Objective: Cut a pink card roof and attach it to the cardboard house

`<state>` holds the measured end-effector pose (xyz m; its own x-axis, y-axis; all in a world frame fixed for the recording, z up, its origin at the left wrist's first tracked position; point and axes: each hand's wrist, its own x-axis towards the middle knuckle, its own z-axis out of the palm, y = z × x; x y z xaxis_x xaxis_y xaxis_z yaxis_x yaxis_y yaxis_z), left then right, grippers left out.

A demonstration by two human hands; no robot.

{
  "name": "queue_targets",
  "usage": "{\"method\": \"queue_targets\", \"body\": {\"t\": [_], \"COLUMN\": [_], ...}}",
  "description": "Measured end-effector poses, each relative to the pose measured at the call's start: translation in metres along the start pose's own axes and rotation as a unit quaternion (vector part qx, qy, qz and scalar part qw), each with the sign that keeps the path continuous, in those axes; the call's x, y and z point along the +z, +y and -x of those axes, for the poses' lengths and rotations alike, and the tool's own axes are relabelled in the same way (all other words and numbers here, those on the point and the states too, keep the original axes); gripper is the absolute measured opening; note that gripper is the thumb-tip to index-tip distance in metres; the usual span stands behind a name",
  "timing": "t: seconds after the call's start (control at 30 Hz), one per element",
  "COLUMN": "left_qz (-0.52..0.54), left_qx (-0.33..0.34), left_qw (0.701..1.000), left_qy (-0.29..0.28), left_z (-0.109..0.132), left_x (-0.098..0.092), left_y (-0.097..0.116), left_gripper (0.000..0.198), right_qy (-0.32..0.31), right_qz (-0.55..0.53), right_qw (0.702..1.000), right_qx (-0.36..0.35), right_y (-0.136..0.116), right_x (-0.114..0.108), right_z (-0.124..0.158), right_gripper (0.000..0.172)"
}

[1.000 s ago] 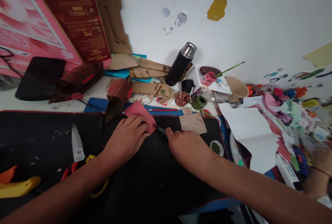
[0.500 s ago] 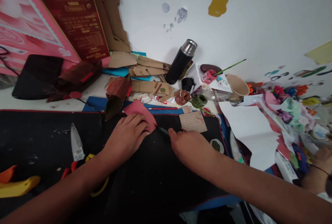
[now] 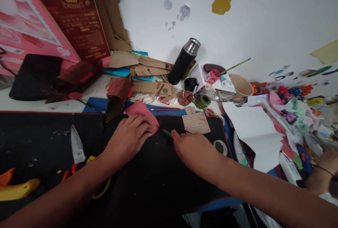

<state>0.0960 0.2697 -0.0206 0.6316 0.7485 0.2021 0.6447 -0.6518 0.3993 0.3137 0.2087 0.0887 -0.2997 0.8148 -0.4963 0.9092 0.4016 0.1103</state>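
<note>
My left hand (image 3: 130, 135) presses down on a pink piece of paper (image 3: 139, 110), fingers bent and close together on its lower right part, with the thumb near the lower edge. In my right hand (image 3: 194, 148) is a thin dark pointed tool (image 3: 166, 133); its kind cannot be made out. The tool's tip is at or very close to the paper's right corner. Both lie over a black mat (image 3: 148, 178). Right of the paper, beyond my right hand, is a piece of corrugated cardboard (image 3: 196, 123).
Large scissors (image 3: 77, 145) lie under my left forearm. Behind the mat stand a black thermos (image 3: 183, 62), a brown paint jar (image 3: 185, 98) and a green paint jar (image 3: 202, 102). White paper (image 3: 256, 133) and coloured scraps cover the right side, near another person's hand (image 3: 323, 166).
The view has shifted very slightly. Both hands, the pink paper and the dark tool keep almost the same places; the other person's hand at the right has moved a little.
</note>
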Motion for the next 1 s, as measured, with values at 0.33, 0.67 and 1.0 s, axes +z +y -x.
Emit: {"method": "queue_targets", "body": {"t": [0.33,0.67,1.0], "left_qz": [0.007,0.031,-0.016], "left_qx": [0.007,-0.012,0.009], "left_qw": [1.000,0.999,1.000], "left_qy": [0.004,0.001,-0.007], "left_z": [0.001,-0.001,-0.001], "left_x": [0.000,-0.001,-0.002], "left_y": [-0.001,0.000,0.002], "left_gripper": [0.021,0.021,0.017], "right_qy": [-0.005,0.007,0.079], "right_qz": [-0.002,-0.075,-0.160], "right_qw": [1.000,0.997,0.982], "right_qx": [0.005,0.028,0.053], "right_y": [0.001,0.014,0.020], "right_x": [0.003,0.006,0.010], "right_z": [0.003,0.010,0.017], "right_gripper": [0.037,0.021,0.039]}}
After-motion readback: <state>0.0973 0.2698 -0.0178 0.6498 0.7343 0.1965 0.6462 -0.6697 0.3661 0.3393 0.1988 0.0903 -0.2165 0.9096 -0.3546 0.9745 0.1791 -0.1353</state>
